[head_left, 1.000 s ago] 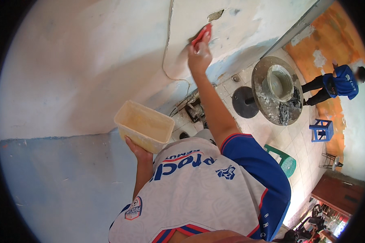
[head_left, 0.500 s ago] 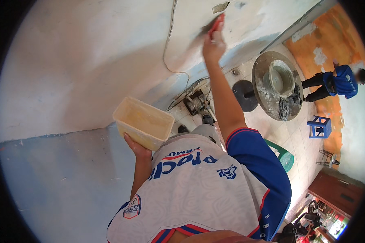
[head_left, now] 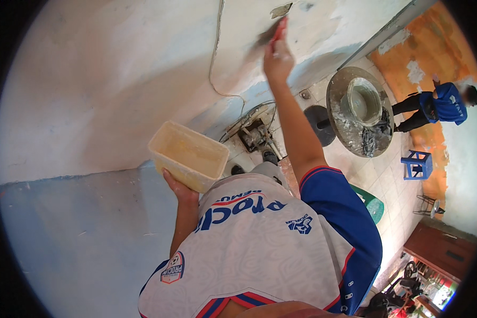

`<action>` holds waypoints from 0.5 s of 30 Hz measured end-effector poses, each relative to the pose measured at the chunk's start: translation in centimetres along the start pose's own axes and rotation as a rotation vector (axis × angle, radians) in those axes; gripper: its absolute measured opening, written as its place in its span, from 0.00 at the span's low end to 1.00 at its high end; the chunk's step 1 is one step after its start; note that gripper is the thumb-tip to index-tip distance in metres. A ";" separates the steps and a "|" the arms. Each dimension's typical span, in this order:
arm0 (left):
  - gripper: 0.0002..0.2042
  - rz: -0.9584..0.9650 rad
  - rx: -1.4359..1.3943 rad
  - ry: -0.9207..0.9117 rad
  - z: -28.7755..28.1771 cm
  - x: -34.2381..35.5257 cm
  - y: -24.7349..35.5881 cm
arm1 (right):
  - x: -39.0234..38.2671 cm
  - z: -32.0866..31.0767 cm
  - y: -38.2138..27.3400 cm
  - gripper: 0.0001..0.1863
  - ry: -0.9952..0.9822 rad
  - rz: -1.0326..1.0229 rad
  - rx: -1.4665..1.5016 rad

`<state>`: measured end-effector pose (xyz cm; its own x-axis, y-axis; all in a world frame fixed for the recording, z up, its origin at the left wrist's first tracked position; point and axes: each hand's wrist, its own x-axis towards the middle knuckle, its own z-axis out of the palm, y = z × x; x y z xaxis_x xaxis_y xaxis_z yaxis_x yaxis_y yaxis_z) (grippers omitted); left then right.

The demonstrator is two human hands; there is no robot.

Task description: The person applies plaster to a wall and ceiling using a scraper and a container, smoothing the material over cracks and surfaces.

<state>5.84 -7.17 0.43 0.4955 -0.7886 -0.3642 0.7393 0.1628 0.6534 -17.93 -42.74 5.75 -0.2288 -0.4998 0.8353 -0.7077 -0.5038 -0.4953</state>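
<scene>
My right hand (head_left: 279,59), raised on an outstretched arm, grips a red scraper (head_left: 279,33) against the pale wall (head_left: 159,47). The scraper is smeared by motion, so its edge is hard to make out. Just beyond its tip is a small chipped hole (head_left: 281,10) in the plaster. Down at the left, my left hand (head_left: 180,188) supports a rectangular cream plastic tub (head_left: 188,156) from below, with its fingers against the side. The tub is tilted, and its inside looks pale and smeared.
A round table (head_left: 336,124) at the right bears a basin (head_left: 365,102) of grey mix and a crumpled dark bag (head_left: 373,139). A cable (head_left: 212,69) runs down the wall. Farther off are a person in blue (head_left: 450,103) and a blue stool (head_left: 417,165).
The view has shifted slightly. My right hand and the scraper are a little lower and farther left in the picture, still just below the hole. The tub remains in my left hand.
</scene>
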 end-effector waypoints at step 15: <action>0.36 0.097 -0.004 -0.053 1.5 -0.2 -1.1 | -2.9 1.2 1.3 0.11 -0.099 -0.017 0.113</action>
<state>4.22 -8.10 0.78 0.5398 -0.7995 -0.2636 0.6913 0.2423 0.6808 -17.41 -42.83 2.40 -0.1467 -0.5551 0.8187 -0.6297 -0.5859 -0.5101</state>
